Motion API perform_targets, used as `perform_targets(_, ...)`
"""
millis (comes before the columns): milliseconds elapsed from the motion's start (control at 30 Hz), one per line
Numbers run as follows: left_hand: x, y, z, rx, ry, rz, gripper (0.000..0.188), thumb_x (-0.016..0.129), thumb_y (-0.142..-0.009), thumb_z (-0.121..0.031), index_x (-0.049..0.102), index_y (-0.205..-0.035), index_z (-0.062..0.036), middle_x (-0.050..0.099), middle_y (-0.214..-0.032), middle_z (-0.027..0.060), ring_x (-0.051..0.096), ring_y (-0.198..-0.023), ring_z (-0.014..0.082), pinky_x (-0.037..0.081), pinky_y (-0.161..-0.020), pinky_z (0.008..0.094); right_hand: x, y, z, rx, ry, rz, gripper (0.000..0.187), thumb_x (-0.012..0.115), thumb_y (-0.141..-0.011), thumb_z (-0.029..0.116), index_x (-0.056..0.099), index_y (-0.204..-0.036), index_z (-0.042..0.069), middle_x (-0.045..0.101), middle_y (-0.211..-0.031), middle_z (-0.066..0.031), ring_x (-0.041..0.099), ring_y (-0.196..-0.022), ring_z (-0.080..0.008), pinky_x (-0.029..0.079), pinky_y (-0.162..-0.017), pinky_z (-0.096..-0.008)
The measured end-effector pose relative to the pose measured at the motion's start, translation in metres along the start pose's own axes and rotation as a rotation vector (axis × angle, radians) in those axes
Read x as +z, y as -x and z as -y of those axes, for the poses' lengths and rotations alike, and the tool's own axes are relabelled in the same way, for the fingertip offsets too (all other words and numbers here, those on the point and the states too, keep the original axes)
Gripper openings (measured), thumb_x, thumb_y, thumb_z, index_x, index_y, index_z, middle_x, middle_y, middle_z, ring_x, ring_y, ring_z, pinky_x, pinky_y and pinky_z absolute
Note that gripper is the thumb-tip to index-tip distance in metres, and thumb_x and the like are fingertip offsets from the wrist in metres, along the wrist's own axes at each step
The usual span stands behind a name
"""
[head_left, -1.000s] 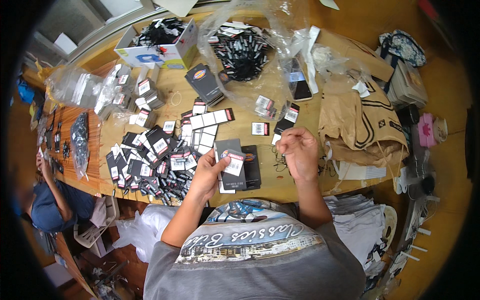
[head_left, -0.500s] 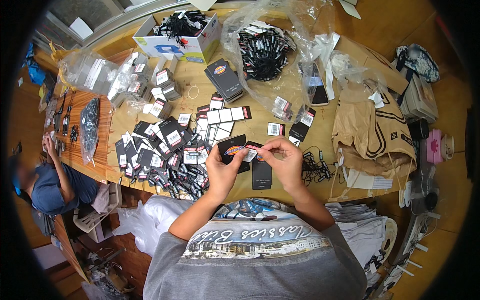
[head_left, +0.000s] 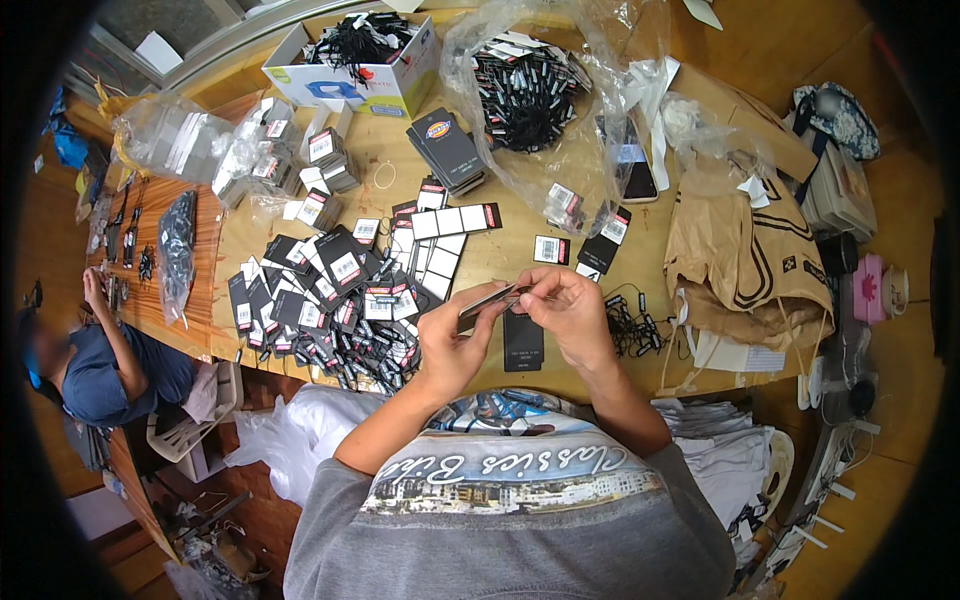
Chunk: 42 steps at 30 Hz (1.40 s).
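My left hand (head_left: 452, 342) is closed around one or more black cardboard hang tags (head_left: 486, 301), now tilted nearly edge-on. My right hand (head_left: 568, 312) meets it fingertip to fingertip, pinching a small tag whose face is mostly hidden by the fingers. Under the hands, black hang tags (head_left: 523, 345) lie on the table. To the left spreads a heap of finished-looking tags (head_left: 345, 268) with white barcode labels and black cords. Beyond my hands lie white label strips with red ends (head_left: 456, 222). A single barcode label (head_left: 551, 249) rests just past my right hand.
Behind stand a stack of black tags (head_left: 446, 155), a white box (head_left: 350, 88) of corded tags, and a clear bag (head_left: 530, 110) of black cords. Loose cords (head_left: 635, 325), a phone (head_left: 639, 170) and a brown bag (head_left: 745, 250) are rightward. Another person (head_left: 120, 365) sits left.
The tag in my left hand has tipped from face-up to nearly edge-on. My right fingers have moved slightly, and the small red-and-white tag they hold is now largely hidden.
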<state>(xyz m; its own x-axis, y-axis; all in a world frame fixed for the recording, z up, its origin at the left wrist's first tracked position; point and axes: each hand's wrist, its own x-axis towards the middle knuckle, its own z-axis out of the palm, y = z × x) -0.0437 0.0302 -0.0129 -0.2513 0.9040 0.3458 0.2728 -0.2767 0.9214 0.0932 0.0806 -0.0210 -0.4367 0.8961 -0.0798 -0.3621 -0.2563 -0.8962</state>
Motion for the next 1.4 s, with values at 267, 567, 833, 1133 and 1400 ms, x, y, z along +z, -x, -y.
perform_targets(267, -0.001, 0.002, 0.002, 0.007, 0.02, 0.104, 0.029, 0.055, -0.072, 0.007, 0.051, -0.101, 0.0028, 0.06, -0.089, 0.0157, 0.061, -0.078, 0.019, 0.048, -0.068, 0.0254, 0.005, 0.002, -0.009, -0.065, 0.004, -0.11, 0.007, 0.058, -0.073, -0.004, 0.052, -0.075, -0.001, 0.055, -0.085, -0.0078, 0.053, -0.077, -0.0091, 0.043, -0.069, -0.02)
perform_targets(567, -0.006, 0.002, 0.0, -0.385, 0.259, 0.098, 0.028, 0.045, -0.082, 0.003, 0.045, -0.109, 0.005, 0.058, -0.095, 0.0114, 0.053, -0.088, 0.0114, 0.042, -0.077, 0.0226, 0.003, 0.001, 0.018, -0.505, 0.799, -0.205, 0.012, 0.065, -0.064, 0.0, 0.055, -0.07, 0.001, 0.053, -0.089, -0.0084, 0.052, -0.081, -0.0184, 0.041, -0.072, -0.0281)
perform_targets(833, -0.006, 0.0, -0.008, -0.214, 0.082, 0.104, 0.028, 0.05, -0.076, 0.008, 0.052, -0.104, 0.0031, 0.06, -0.093, 0.0135, 0.058, -0.084, 0.0137, 0.046, -0.071, 0.0227, 0.009, 0.002, 0.023, -0.554, 0.797, -0.158, 0.013, 0.067, -0.061, 0.003, 0.056, -0.069, 0.002, 0.054, -0.09, -0.0085, 0.052, -0.083, -0.0221, 0.041, -0.072, -0.0298)
perform_targets(1133, -0.009, -0.001, -0.01, -0.021, -0.107, 0.213, 0.034, 0.049, -0.073, 0.01, 0.051, -0.105, 0.0009, 0.06, -0.091, 0.0157, 0.062, -0.075, 0.0223, 0.047, -0.065, 0.0248, 0.006, 0.004, 0.028, -0.453, 0.787, -0.088, 0.011, 0.065, -0.063, 0.003, 0.055, -0.069, 0.002, 0.056, -0.09, -0.0082, 0.054, -0.083, -0.0221, 0.041, -0.072, -0.0301)
perform_targets(1400, -0.013, -0.006, -0.023, -0.164, -0.199, 0.418, 0.027, 0.041, -0.081, 0.001, 0.051, -0.107, -0.0001, 0.059, -0.089, 0.0168, 0.061, -0.07, 0.0253, 0.046, -0.061, 0.0255, 0.002, 0.002, 0.027, -0.438, 0.817, -0.101, 0.013, 0.066, -0.062, 0.003, 0.056, -0.069, 0.002, 0.055, -0.09, -0.0081, 0.052, -0.086, -0.0226, 0.04, -0.076, -0.0311)
